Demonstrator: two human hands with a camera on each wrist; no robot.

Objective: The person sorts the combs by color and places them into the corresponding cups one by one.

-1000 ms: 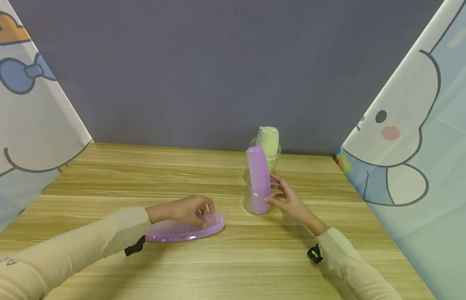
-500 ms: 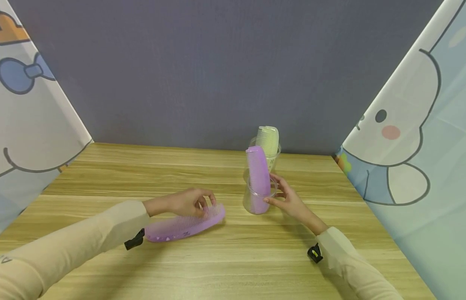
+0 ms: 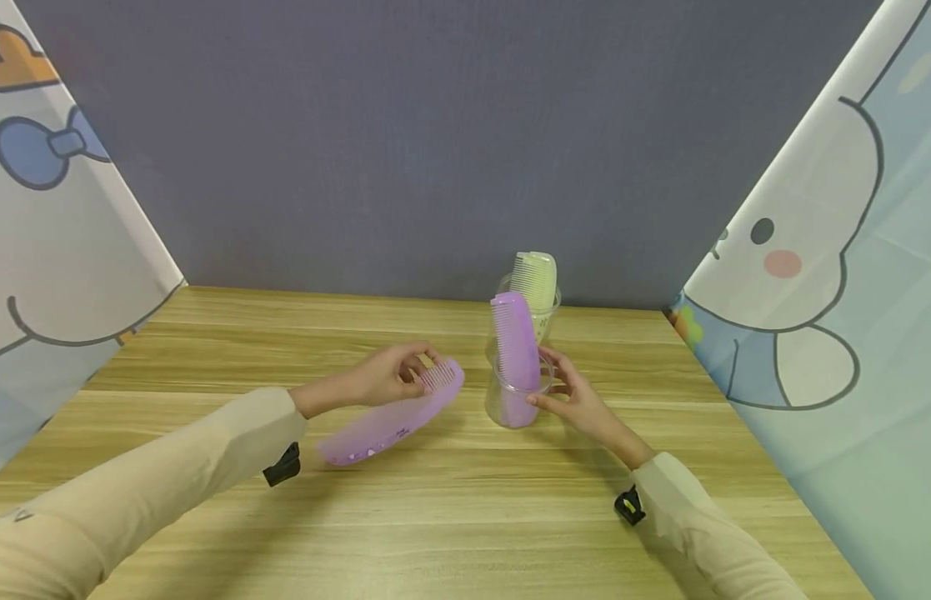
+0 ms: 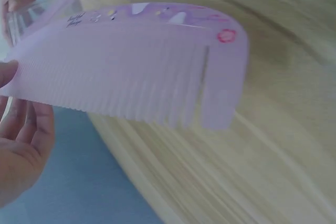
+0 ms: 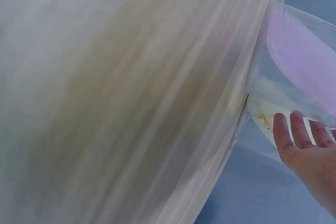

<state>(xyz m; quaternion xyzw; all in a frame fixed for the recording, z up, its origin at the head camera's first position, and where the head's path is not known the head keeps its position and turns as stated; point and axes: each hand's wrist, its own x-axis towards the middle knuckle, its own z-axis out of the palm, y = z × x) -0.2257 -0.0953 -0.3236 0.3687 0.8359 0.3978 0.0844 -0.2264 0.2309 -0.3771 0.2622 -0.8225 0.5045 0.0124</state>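
Note:
A purple comb (image 3: pixel 405 423) with printed decorations along its spine is tilted above the table, its right end raised. My left hand (image 3: pixel 382 377) pinches it by the toothed side near that end; the left wrist view shows the comb (image 4: pixel 136 66) between thumb and fingers. Another purple comb (image 3: pixel 516 342) stands leaning in the front clear plastic cup (image 3: pixel 497 404). My right hand (image 3: pixel 581 408) grips this cup by its right side, thumb in front and fingers behind. In the right wrist view the fingers (image 5: pixel 302 132) lie along the cup wall.
Behind the front cup stands a second clear cup (image 3: pixel 557 304) holding a pale yellow-green comb (image 3: pixel 536 282). The wooden table (image 3: pixel 465 533) ends at a dark grey back panel (image 3: pixel 405 150). Cartoon-printed panels (image 3: pixel 810 350) flank both sides.
My left hand has lifted the purple comb from the table and carried it up and toward the cups, its right end rising. My right hand and the front cup have stayed in place.

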